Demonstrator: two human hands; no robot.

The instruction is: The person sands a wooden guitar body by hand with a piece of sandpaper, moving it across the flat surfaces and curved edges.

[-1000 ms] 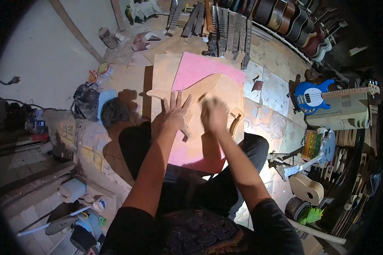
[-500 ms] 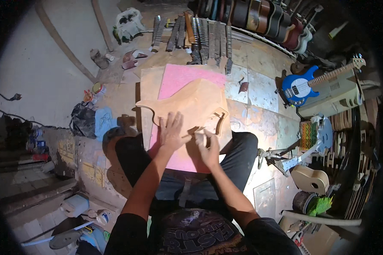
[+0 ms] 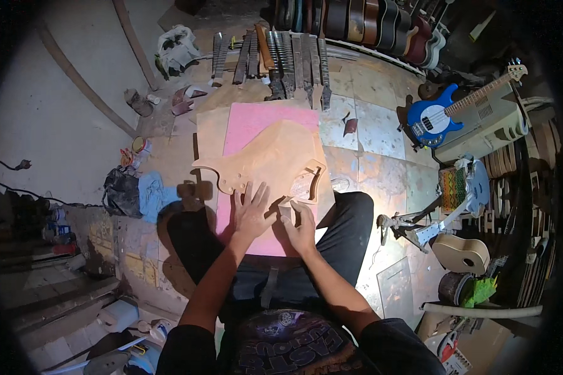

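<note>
wooden guitar body (image 3: 263, 156): lying on the pink panel (image 3: 272, 114), in front of the person, its cutout facing up on the right side.
lower edge: seems to be where the work sits; best followed with light, even strokes that keep to the curve, so no flat spot forms.
cutout (image 3: 303, 186): its rim looks narrow, so ease the pressure beside it.
steadying: press straight down rather than sideways, lest the body slide on the panel.
left hand (image 3: 252, 217): fingers spread and laid on the body near its lower edge, gripping nothing.
right hand (image 3: 302, 235): fingers bent at the lower edge, just below the cutout, thumb apart from the forefinger; whether a small piece is pinched there, i cannot tell.
</note>
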